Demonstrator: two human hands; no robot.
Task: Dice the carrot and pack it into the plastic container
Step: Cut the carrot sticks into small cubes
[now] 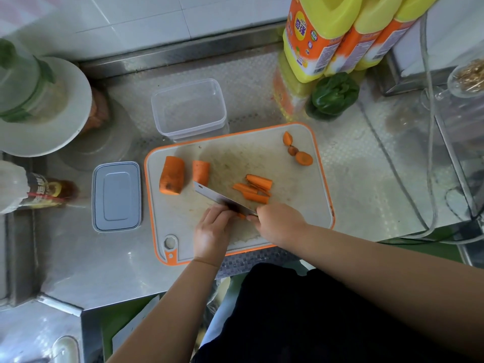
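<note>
Steel counter (353, 163), hands (246, 226) curled around knife (222, 199).

Knife (222, 199) handle hidden inside right hand (279, 222) grip; blade's rear end covered by both hands. Carrot piece (241, 216) under left hand (213, 230): only a sliver shows, shape can't tell. Beyond cutting board (301, 195), yellow bottles (340, 35) cut off by top edge, labels too blurred to read. Left of board, sauce bottle (39, 191) blurred, partly cut off.

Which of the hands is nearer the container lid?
Left. The left hand sits on the cutting board just right of the container lid; the right hand is farther right, holding the knife.
</note>
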